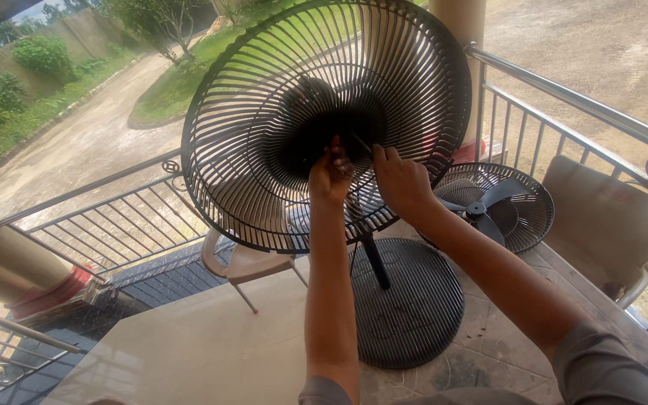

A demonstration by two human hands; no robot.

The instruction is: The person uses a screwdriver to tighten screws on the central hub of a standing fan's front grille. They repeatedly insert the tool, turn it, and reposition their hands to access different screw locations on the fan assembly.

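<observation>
A black standing fan's rear grille [264, 112] stands upright before me on a thin pole [375, 262] rising from a round black base [414, 315]. My left hand [329, 174] pinches a small part at the dark hub [324, 127] in the grille's middle. Beside it, my right hand [400, 178] grips a thin dark tool [360, 142] whose tip points at the same hub. Both forearms reach up from the bottom of the view.
A second grille with a dark fan blade [496, 206] leans at the right, against a metal railing [564, 94]. A pale plastic chair [253, 262] stands behind the fan. A tan cushioned seat [609, 217] sits at right. The floor [211, 345] is pale tile.
</observation>
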